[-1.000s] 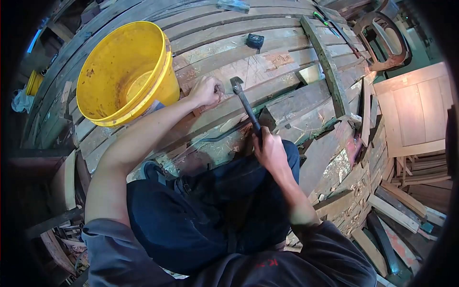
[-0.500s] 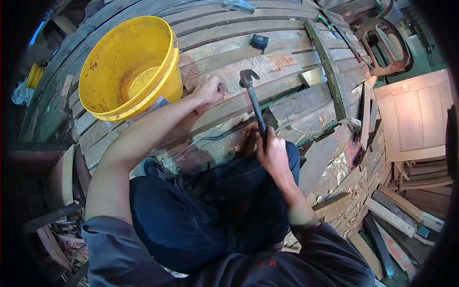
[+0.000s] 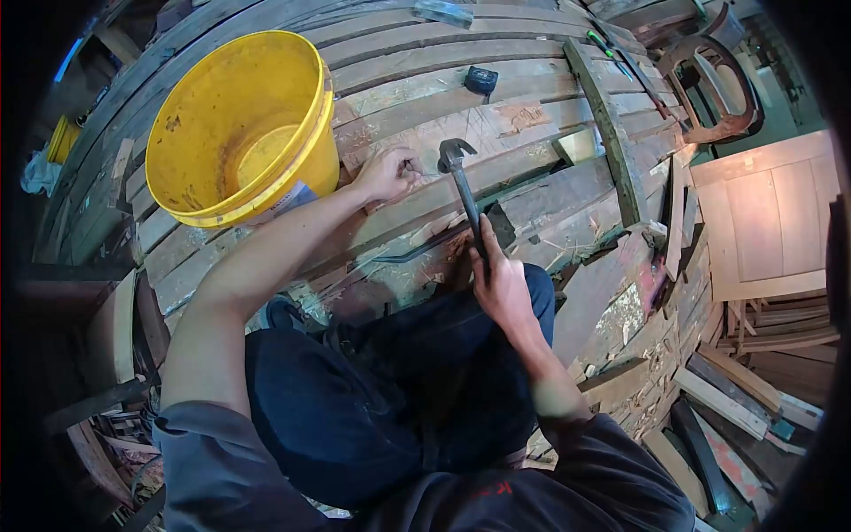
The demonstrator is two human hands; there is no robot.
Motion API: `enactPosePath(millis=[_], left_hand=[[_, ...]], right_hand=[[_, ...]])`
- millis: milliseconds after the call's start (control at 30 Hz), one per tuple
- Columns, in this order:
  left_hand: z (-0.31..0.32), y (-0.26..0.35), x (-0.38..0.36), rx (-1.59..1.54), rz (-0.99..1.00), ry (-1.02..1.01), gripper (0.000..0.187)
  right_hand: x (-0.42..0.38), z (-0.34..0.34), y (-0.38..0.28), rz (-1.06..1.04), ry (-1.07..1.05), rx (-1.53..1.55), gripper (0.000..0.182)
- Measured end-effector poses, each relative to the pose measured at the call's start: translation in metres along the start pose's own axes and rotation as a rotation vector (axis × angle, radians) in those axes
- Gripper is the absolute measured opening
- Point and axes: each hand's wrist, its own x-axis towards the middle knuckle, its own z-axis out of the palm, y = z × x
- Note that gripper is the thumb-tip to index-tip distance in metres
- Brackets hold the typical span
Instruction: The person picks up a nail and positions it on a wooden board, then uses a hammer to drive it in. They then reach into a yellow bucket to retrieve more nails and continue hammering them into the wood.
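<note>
My right hand (image 3: 503, 288) is wrapped round the handle of a claw hammer (image 3: 464, 186), its index finger lying along the shaft. The hammer's dark head points away from me, above the wooden planks. On a light wooden board (image 3: 443, 133), just right of the bucket, rests my left hand (image 3: 390, 175) with its fingers curled and pinched together. Whatever is between those fingertips is too small to make out. A yellow bucket (image 3: 310, 151), its inside stained, stands close beside my left forearm.
A black tape measure (image 3: 481, 81) lies beyond the hammer. At the right, a rough wooden strip (image 3: 612, 133) crosses the planks, near a green-handled tool (image 3: 599, 41). A panelled wooden door (image 3: 767, 217) leans further right. Timber offcuts (image 3: 722, 403) are piled at the lower right.
The hammer head has shifted slightly left and towards me. My right index finger has stretched out along the handle. My left hand stays nearly in place.
</note>
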Motion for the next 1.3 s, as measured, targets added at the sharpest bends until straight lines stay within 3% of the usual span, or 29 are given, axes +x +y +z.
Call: enactPosePath(millis=[233, 333, 433, 533, 633, 767, 900, 1100, 1200, 1300], left_hand=[[-0.002, 0.003, -0.001, 0.000, -0.086, -0.024, 0.010], [0.003, -0.003, 0.002, -0.031, -0.091, -0.025, 0.011], [0.003, -0.004, 0.001, -0.049, -0.060, -0.003, 0.010], [0.004, -0.004, 0.001, -0.028, -0.033, 0.029, 0.006], [0.003, -0.003, 0.004, -0.033, -0.038, 0.021, 0.007], [0.007, -0.006, 0.001, -0.067, -0.037, 0.029, 0.008], [0.004, 0.001, 0.001, 0.002, -0.141, -0.003, 0.008], [0.009, -0.009, 0.002, -0.037, -0.037, 0.056, 0.007], [0.007, -0.006, 0.001, -0.019, -0.032, 0.063, 0.007], [0.005, -0.006, 0.004, -0.062, -0.140, -0.038, 0.009]], right_hand=[[0.005, 0.003, 0.010, 0.021, -0.118, -0.141, 0.052], [0.007, 0.002, 0.009, -0.093, 0.005, -0.034, 0.053], [0.004, 0.000, -0.003, -0.050, 0.037, 0.002, 0.054], [0.002, 0.005, 0.002, 0.002, -0.054, -0.179, 0.054], [0.008, 0.010, 0.008, -0.099, 0.031, -0.083, 0.054], [0.007, -0.001, -0.009, -0.038, 0.044, -0.053, 0.055], [0.001, 0.009, 0.001, -0.105, -0.014, -0.218, 0.057], [0.000, -0.006, -0.022, -0.005, -0.032, -0.073, 0.057], [-0.003, 0.004, -0.009, -0.024, -0.028, -0.206, 0.055], [0.003, -0.011, -0.007, 0.028, -0.197, -0.101, 0.061]])
